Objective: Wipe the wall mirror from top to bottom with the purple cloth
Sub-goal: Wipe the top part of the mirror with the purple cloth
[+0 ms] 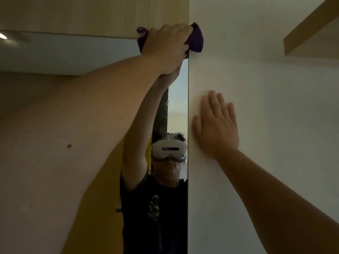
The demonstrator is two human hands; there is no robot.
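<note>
Now, with my left hand (166,46) gripping the purple cloth (196,38) at the mirror (178,107)'s top right corner and my right hand (217,125) flat beside the mirror, I'd drag straight down with overlapping strokes.

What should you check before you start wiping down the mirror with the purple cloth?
1. Purple cloth in the left hand: ok, gripped.
2. Cloth at the top right corner of the mirror: ok, partly spilling onto the wall.
3. Right hand off the glass: ok, flat on the wall beside it.
4. Glass below the cloth free: ok, only reflections there.
5. Cloth clean or damp: cannot tell.
</note>
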